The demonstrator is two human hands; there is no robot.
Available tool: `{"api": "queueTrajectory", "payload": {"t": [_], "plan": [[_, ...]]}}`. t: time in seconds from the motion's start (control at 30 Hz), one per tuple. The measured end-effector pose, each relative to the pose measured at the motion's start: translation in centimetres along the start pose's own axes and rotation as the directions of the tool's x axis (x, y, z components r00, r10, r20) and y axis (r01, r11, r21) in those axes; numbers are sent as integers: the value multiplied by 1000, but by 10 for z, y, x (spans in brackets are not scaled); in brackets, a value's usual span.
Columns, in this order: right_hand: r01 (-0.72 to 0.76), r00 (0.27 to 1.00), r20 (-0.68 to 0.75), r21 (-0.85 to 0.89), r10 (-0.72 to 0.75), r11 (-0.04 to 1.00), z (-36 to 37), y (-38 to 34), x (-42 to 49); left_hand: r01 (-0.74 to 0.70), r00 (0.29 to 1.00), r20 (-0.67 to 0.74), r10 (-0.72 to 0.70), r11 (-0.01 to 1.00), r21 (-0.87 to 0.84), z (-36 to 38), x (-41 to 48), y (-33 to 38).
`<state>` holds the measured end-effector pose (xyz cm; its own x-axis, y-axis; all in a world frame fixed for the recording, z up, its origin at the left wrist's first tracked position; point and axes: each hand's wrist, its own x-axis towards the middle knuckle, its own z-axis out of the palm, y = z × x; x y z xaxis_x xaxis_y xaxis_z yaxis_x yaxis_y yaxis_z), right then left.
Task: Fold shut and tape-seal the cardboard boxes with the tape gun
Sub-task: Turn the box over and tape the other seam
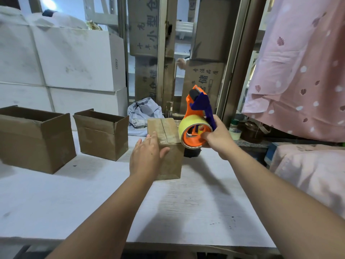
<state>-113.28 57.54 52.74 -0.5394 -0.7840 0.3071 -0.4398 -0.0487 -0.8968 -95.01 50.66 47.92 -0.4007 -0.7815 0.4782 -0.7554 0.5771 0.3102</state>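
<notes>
Presently: right hand point(216, 136) grips tape gun point(197, 116), raised just right of closed box point(168, 146). Left hand point(146, 156) flat, fingers straight, resting on box's near top edge. Two open boxes point(101, 133) well left on table point(186, 212).

Two bare forearms point(104, 212), bare left grip point(147, 157) with small dark spot on its back, bare right grip point(219, 139)

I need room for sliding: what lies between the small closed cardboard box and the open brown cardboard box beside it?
Head view: bare white tabletop, with a crumpled grey plastic mailer bag at the gap's far end.
</notes>
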Motion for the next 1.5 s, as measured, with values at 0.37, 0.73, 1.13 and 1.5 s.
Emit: {"api": "queueTrajectory", "payload": {"t": [0.37, 0.73, 1.13, 1.5], "plan": [[135, 991, 39, -262, -129, 956, -12, -6, 8, -51, 999, -12, 52, 998, 31, 6, -1, -3], [149, 988, 96, -311, -125, 939, -19, -7, 15, -93, 995, -41, 91, 995, -43, 5, -4, -3], [250, 967, 176, -515, -184, 820, -32, -23, 11, -146, 986, -100, 136, 985, -93, 14, -3, -9], [198, 979, 146, -573, -139, 795, -38, 15, 12, -168, 981, -117, 157, 982, -89, 14, -2, -10]]}}
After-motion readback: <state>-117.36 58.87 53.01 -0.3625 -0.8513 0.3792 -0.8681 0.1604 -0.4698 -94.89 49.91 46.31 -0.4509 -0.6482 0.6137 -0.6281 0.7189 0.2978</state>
